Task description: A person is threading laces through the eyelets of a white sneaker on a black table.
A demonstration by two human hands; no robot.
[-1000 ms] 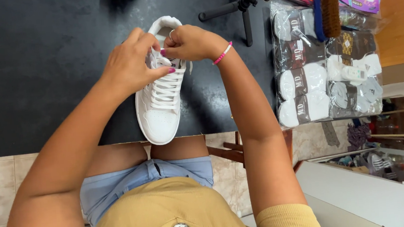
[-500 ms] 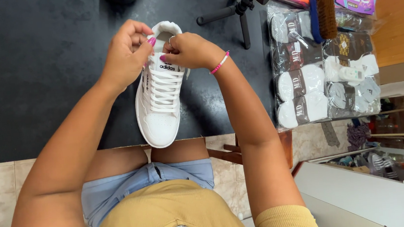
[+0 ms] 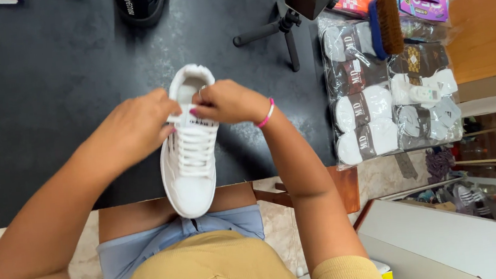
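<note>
Shoe (image 3: 189, 162): white, smooth, lying on matte black table (image 3: 49, 84).
L hand (image 3: 135, 128): pinching lace (image 3: 193, 152).
R hand (image 3: 227, 103): pinching lace by tongue.

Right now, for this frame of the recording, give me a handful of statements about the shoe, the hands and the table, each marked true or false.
1. Both hands are at the top of the laces of the white sneaker. True: the left hand and the right hand meet near its tongue.
2. The sneaker's toe points away from the person. False: the toe points toward the person and overhangs the edge of the black table.
3. The right wrist wears a pink bracelet. True.
4. The brush lies beside the sneaker on bare table. False: it rests on the packets of socks at the right.
5. The sneaker lies on its side. False: it stands sole down.
</note>
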